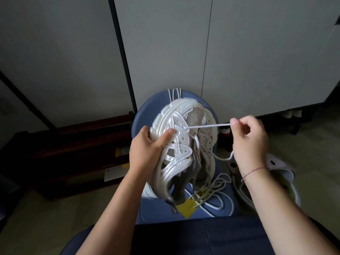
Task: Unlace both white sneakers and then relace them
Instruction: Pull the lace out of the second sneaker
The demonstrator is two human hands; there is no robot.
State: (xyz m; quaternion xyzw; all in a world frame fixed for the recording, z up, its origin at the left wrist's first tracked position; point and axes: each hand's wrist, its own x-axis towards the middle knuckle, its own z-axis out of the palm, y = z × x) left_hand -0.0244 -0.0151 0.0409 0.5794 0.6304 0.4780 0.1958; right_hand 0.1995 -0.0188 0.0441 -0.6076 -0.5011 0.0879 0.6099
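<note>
White sneaker (180, 126) at frame centre, lifted above blue stool (211, 203), toe toward top of frame, laced side turned right. Left hand (147, 146) holds its left side, thumb across upper, fingers curled under sole: grip clamped on sneaker. Right hand (248, 140) right of centre, thumb and forefinger pinched together on end of lace (207, 126); lace runs taut and level from eyelet near toe to that pinch. Loose lace coil (220, 183) lies on stool seat, lower centre-right. Pale clog (281, 166) on floor at right
</note>
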